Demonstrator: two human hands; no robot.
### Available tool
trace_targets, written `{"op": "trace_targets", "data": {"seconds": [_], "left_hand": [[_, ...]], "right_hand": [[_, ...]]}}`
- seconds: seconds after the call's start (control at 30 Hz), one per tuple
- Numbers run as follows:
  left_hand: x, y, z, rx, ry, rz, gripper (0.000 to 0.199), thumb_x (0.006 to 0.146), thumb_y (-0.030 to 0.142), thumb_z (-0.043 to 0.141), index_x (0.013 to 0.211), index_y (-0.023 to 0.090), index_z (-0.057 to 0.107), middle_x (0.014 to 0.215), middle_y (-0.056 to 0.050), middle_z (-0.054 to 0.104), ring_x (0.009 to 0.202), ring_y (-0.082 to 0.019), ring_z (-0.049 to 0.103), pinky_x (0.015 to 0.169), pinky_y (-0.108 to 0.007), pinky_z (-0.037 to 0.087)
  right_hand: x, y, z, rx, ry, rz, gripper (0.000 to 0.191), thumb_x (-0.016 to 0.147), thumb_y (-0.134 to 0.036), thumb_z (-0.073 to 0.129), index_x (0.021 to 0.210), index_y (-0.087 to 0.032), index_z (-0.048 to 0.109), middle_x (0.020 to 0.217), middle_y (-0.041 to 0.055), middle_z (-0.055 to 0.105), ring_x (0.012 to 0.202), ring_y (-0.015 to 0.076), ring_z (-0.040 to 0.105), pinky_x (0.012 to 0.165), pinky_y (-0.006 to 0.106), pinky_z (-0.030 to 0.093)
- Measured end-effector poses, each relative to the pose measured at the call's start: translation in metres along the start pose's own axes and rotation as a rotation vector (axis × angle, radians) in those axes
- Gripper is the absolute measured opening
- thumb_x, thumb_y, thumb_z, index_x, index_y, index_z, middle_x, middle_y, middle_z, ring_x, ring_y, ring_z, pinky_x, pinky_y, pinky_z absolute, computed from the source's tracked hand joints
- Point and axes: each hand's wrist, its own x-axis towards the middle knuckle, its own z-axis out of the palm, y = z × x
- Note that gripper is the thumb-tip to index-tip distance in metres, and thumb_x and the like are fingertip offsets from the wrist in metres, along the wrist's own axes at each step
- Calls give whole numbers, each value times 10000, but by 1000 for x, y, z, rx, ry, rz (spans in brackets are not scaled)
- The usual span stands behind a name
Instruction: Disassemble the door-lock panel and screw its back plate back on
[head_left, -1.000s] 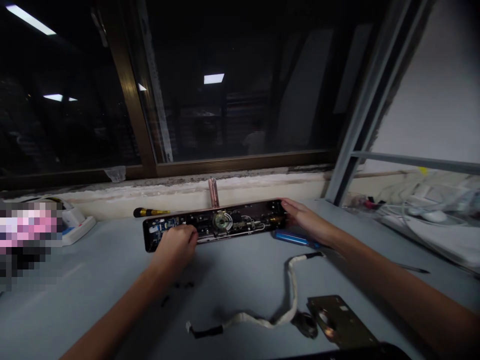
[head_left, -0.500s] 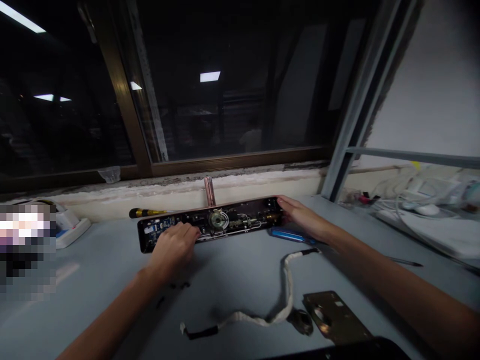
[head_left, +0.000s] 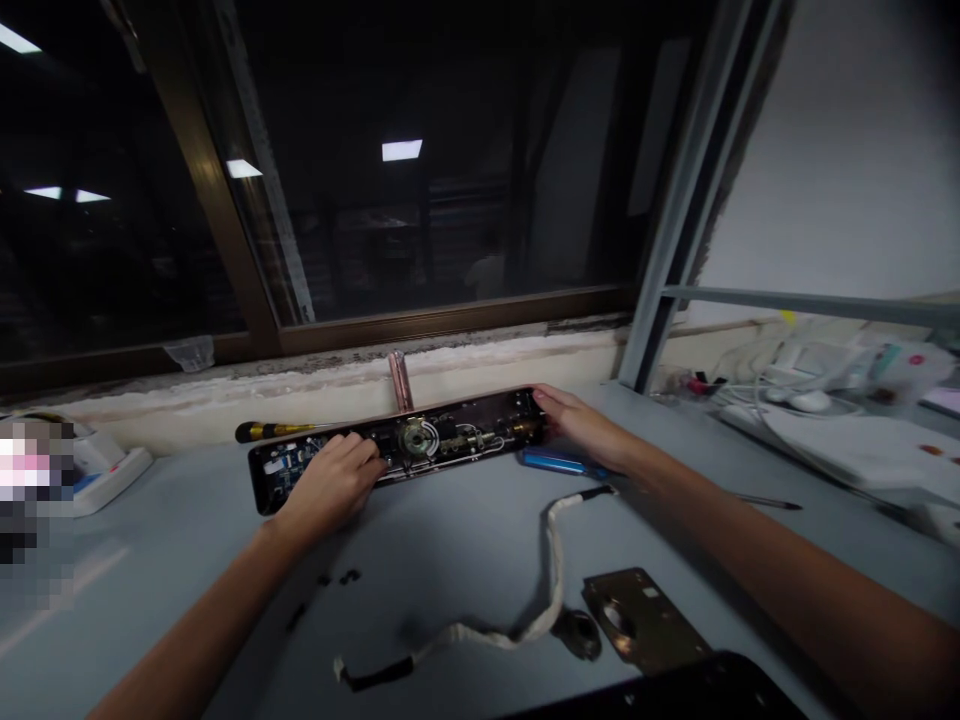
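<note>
A long, narrow black electronics housing [head_left: 487,420] lies open near the wall, its inside facing me. In it show a blue circuit board [head_left: 296,468], a round metal part with white wires [head_left: 417,437] and other small fittings. My left hand [head_left: 341,478] is closed over its left half, fingers curled at the inside and front edge; the fingertips are partly hidden. Around the right end, my right hand [head_left: 570,418] grips with the thumb on top. A blue tool handle [head_left: 555,460] lies just under that end. Behind the left end is a black-and-yellow screwdriver [head_left: 266,431].
A white-wrapped cable [head_left: 555,560] curves across the grey table. Nearer me are a brown metal plate [head_left: 645,620], an oval dark part [head_left: 581,634], a black panel [head_left: 675,690] and small dark pieces [head_left: 349,577]. A copper-coloured cylinder [head_left: 401,382] stands behind the housing. Cords clutter the right.
The view has swung slightly right, so everything sits further left in it. Both hands keep about the same hold on the housing.
</note>
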Motion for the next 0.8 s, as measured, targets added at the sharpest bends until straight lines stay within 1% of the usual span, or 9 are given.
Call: {"op": "trace_targets", "data": {"seconds": [0.17,0.33,0.53,0.67,0.8], "left_hand": [[1,-1,2,30,82,54,237,894,158,455,736,159,631,696,-34,558,676,-185,452,620,-313,322],[6,-1,1,55,86,84,228,886,152,468,723,160,627,683,-33,550,667,-183,450,608,-312,319],[18,1,-1,49,51,94,215,863,158,499,685,149,619,675,-41,551,683,-189,469,619,-317,315],[16,-2,1,23,71,92,197,865,181,488,732,150,631,692,-40,557,687,-189,469,617,-318,314],[13,-3,1,31,65,89,232,878,177,470,704,158,622,680,-36,550,679,-184,465,613,-319,308]], "right_hand": [[0,0,1,2,4,13,340,871,-317,376,1143,-203,545,857,29,611,648,117,515,498,200,421],[0,-1,1,2,10,17,331,877,-313,361,1126,-204,550,856,29,603,651,119,511,497,206,411],[0,0,0,4,-1,8,327,855,-363,415,1109,-213,555,829,25,598,638,123,512,507,217,418],[2,2,-2,5,-3,1,326,848,-381,430,1095,-217,567,825,26,594,643,126,518,501,217,423],[3,3,-2,5,-4,-1,332,859,-361,410,1114,-211,563,822,28,596,639,126,516,497,217,420]]}}
